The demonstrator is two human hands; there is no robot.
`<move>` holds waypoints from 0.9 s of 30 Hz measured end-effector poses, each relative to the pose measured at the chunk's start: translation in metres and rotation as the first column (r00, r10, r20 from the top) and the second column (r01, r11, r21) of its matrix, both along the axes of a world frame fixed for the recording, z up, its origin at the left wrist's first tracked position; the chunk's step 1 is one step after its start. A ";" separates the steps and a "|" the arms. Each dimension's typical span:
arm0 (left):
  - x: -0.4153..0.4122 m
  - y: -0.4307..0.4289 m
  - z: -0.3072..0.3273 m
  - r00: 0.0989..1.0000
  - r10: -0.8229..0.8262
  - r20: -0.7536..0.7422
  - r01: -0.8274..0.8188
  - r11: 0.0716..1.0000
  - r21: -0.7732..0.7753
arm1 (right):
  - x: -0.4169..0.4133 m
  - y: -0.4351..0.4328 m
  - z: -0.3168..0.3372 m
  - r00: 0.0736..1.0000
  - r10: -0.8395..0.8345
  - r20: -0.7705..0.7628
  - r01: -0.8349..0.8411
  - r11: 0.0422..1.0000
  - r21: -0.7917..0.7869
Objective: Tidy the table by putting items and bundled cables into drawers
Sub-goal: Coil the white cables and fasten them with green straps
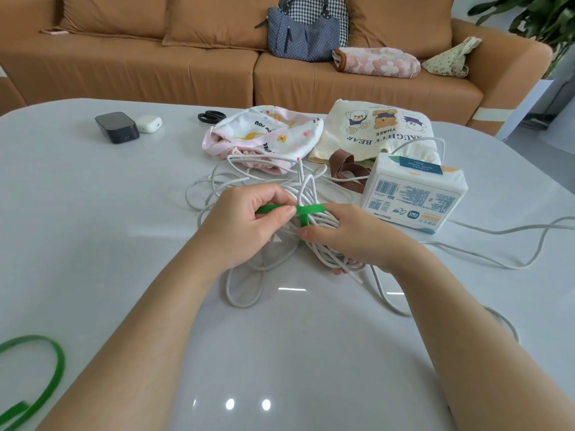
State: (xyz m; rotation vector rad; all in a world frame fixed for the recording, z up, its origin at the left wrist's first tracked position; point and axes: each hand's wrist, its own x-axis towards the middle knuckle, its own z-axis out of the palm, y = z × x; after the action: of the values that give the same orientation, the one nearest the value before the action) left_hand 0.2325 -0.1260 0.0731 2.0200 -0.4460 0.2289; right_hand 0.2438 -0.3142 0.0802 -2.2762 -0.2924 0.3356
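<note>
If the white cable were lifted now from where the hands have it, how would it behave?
Probably floppy: the white cable lies in loose, uneven loops. They would likely sag and spread, since the green strap pinched by the left hand looks not yet fastened round the part the right hand grips. The tail trailing right may drag.

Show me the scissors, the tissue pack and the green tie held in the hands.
scissors (211, 116): head view, on the black handles.
tissue pack (413, 194): head view, on its printed front face.
green tie (309, 209): head view, on its taut horizontal stretch.
</note>
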 end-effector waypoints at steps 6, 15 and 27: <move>-0.003 -0.007 -0.005 0.974 0.141 0.176 -0.145 0.989 0.009 | 0.001 -0.003 -0.002 0.999 0.014 0.036 -0.015 0.999 0.032; 0.006 -0.009 -0.022 0.991 0.126 0.047 -0.121 0.987 -0.107 | 0.007 -0.008 -0.010 0.988 -0.040 0.152 0.059 0.990 -0.126; 0.020 -0.011 -0.032 0.976 0.160 -0.151 -0.183 0.971 -0.154 | 0.013 -0.009 -0.026 0.855 0.016 0.519 0.015 0.998 -0.057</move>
State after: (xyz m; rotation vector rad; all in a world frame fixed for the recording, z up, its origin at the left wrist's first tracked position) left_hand 0.2527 -0.1365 0.0410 1.8953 -0.1587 0.2240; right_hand 0.2572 -0.3234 0.0538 -2.3926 -0.5635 -0.2911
